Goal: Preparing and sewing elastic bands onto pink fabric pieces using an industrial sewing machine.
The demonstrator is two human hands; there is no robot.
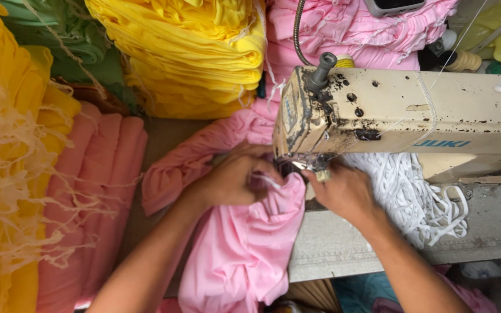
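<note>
Both hands work at the needle end of the worn cream sewing machine [401,110]: the left hand [233,179] presses curled fingers onto bunched pink fabric [244,243] just left of the needle, pinching a thin white strip [269,181]. The right hand [346,191], fingers curled shut, grips the fabric edge right below the machine head, nearer the needle. The fabric's long axis trails from the machine toward the person; 1 heap of white elastic cord [418,197] lies right of the needle.
</note>
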